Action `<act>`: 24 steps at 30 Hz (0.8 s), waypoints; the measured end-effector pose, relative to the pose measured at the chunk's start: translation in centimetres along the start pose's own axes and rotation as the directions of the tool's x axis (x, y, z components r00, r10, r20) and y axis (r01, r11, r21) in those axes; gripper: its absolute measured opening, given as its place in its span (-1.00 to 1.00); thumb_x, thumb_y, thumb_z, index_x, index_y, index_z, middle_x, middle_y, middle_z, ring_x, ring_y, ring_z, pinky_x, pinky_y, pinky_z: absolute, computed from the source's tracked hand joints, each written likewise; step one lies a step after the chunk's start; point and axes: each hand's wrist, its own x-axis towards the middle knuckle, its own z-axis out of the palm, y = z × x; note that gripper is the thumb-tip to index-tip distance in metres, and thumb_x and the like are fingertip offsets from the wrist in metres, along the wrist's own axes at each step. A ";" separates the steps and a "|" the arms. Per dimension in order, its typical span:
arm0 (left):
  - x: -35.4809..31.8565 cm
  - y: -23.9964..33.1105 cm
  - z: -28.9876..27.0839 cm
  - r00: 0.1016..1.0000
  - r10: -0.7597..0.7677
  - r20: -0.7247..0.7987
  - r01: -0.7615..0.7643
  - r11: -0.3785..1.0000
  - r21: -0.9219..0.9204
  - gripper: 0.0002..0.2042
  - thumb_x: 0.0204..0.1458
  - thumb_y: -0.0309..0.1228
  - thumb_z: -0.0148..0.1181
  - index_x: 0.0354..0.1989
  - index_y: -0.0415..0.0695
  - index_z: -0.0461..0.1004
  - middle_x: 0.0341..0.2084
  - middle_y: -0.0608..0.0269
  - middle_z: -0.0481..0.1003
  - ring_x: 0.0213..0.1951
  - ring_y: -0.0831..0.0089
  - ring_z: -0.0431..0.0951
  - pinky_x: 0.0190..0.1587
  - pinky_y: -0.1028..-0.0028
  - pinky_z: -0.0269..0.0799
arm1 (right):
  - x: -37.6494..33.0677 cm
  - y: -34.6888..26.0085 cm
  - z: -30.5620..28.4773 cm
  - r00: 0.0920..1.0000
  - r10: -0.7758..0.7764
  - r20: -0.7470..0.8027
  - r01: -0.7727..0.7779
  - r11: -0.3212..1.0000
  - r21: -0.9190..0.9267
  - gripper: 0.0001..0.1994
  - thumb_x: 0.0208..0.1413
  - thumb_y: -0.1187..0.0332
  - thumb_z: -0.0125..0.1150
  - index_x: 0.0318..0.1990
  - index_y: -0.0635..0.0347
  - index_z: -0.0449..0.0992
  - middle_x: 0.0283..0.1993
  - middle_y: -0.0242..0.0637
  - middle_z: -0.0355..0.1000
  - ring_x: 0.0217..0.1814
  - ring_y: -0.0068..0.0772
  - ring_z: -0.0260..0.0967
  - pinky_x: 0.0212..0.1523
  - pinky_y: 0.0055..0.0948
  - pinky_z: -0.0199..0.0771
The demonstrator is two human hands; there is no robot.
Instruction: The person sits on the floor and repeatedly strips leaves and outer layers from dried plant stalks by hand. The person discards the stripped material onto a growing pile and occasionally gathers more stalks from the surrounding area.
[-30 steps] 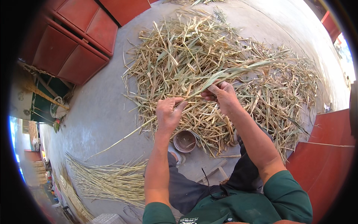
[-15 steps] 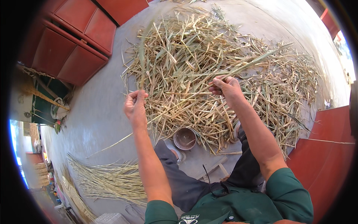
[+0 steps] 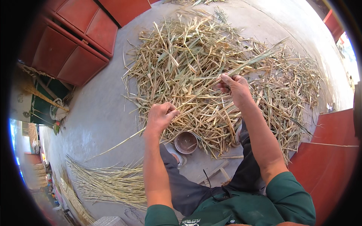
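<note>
A long, slender, pale yellow-green plant stalk [image 3: 196, 97] slants from lower left to upper right, nearly straight, held by the left grip [image 3: 165, 113] and the right grip [image 3: 230, 84]. Its thin lower length is bare, tapering to a fine tip at lower left. Long, narrow, grey-green leaves [image 3: 258, 59] cling along its upper end beyond the right grip, lying close together and pointing outward.
</note>
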 end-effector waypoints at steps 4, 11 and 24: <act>0.3 -0.2 2.6 0.996 0.087 0.026 -0.086 0.995 -0.042 -0.76 -0.03 -0.32 0.41 -0.30 -0.23 0.62 -0.50 0.16 0.62 -0.43 0.43 0.60 -0.29 0.40 0.49 | -0.5 0.2 0.4 0.994 -0.035 0.105 0.039 0.999 -0.036 -0.76 0.26 0.29 0.27 -0.12 0.32 0.52 -0.22 -0.21 0.58 -0.24 -0.40 0.59 -0.23 -0.50 0.62; 2.2 2.2 6.4 0.999 0.004 0.053 0.036 0.677 -0.735 -0.79 0.21 -0.31 0.28 -0.26 -0.24 0.61 -0.41 0.28 0.63 -0.38 0.62 0.57 -0.28 0.57 0.49 | -2.8 0.2 2.6 0.979 -0.009 0.201 0.029 0.995 -0.098 -0.69 0.31 0.18 0.22 -0.08 0.32 0.54 -0.22 -0.23 0.58 -0.23 -0.44 0.59 -0.24 -0.52 0.59; 3.0 3.3 6.6 0.988 -0.060 0.140 0.150 0.516 -0.843 -0.81 0.11 -0.38 0.39 -0.24 -0.25 0.60 -0.40 0.23 0.65 -0.39 0.56 0.60 -0.25 0.57 0.53 | -3.0 -0.3 1.6 0.957 -0.130 0.259 0.175 0.971 -0.163 -0.70 0.38 0.20 0.10 -0.07 0.32 0.45 -0.22 -0.16 0.59 -0.24 -0.38 0.62 -0.26 -0.49 0.61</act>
